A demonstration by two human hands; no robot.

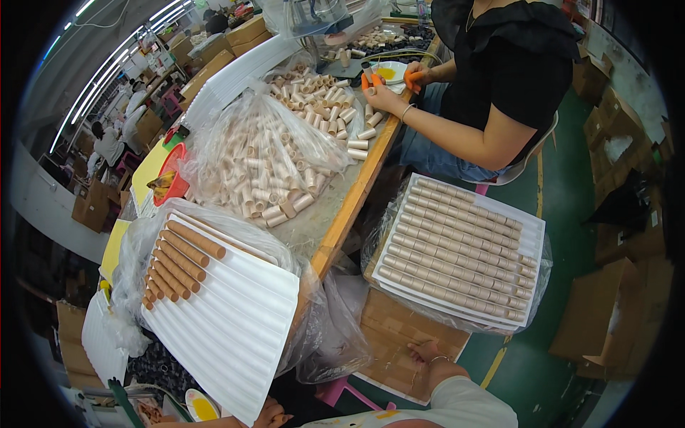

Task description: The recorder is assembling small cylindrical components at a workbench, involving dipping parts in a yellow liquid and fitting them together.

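Observation:
My right hand (426, 351) reaches in from the lower edge, over a bare brown cardboard sheet (389, 324). Its fingers are apart and I see nothing held in them. Just beyond it lies a white ridged tray (529, 247) lined with rows of pale short tubes (457, 250). My left hand does not show. A hand (270, 414) at the lower edge, beside a white ridged sheet (235, 307), appears to be a co-worker's, since its arm comes from the left. Several brown tubes (182, 250) lie in that sheet's far-left grooves.
A wood-edged table (357, 192) carries a plastic-covered heap of pale tubes (264, 164) and a red basket (171, 171). At the far right of it sits a co-worker (510, 78) wearing orange finger covers. Cardboard boxes (596, 310) line the right side; a pink stool (346, 392) stands near me.

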